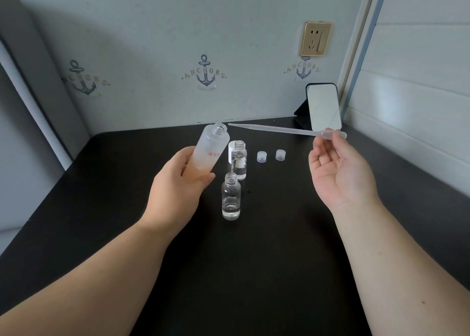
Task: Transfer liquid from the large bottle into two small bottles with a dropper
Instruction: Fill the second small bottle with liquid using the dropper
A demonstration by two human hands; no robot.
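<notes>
Frosted bottle [207,155]: that's the big one, tilted in my left hand [175,183], fingers wrapped round its lower half, mouth open and pointing up and away. Pinkish liquid sits in the low end under my grip.
Dropper [279,130]: pinched by the bulb end between thumb and fingertips of my right hand [340,170], other fingers loose, lying nearly flat in the air. Tip is just beside the bottle mouth, not in it yet.
Small bottles: near one [231,198] and far one [239,160] both upright on the counter [254,272], uncapped, a little clear liquid at the bottom of each. Far one stands right next to my left thumb.
Caps [262,156]: two clear ones off to the right, plus a white one [231,152] behind the far bottle.
Risk 1: tilt the big bottle any further and I reckon it pours out the open neck onto the counter.
Risk 2: long bendy tip held only by the bulb, easy to miss the narrow neck or squeeze early.
Risk 3: my left hand could knock the small bottles over, they're light and open.
Risk 4: there's already a dark speck [248,191] by the near bottle, maybe a drip, can't tell.
</notes>
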